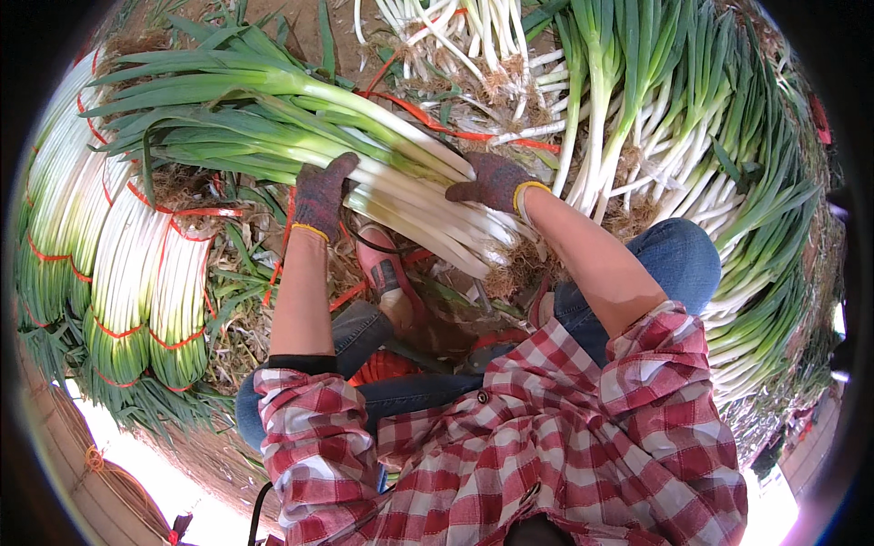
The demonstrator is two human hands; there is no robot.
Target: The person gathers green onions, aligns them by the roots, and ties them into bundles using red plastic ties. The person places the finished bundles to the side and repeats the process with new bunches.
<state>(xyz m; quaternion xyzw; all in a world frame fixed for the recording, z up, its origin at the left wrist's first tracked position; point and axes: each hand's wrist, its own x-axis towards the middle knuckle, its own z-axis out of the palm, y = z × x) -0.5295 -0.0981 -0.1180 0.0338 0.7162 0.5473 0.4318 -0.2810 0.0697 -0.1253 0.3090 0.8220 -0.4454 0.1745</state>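
Observation:
A bundle of leeks or large green onions lies slantwise across my lap side, leaves to the upper left and shaggy roots to the lower right. My left hand, in a dark knit glove with a yellow cuff, grips the stalks where white turns to green. Farther along, my gloved right hand holds the white shanks from above, nearer the root end. The palms and some fingers are hidden. Below the bundle a strip of red tape runs over the ground near my pink shoe.
Several finished bundles tied with red tape lie at left. Loose stalks form a long heap at right, and more white stalks lie at the top. Red tape crosses the littered soil. An orange cord hangs at lower left.

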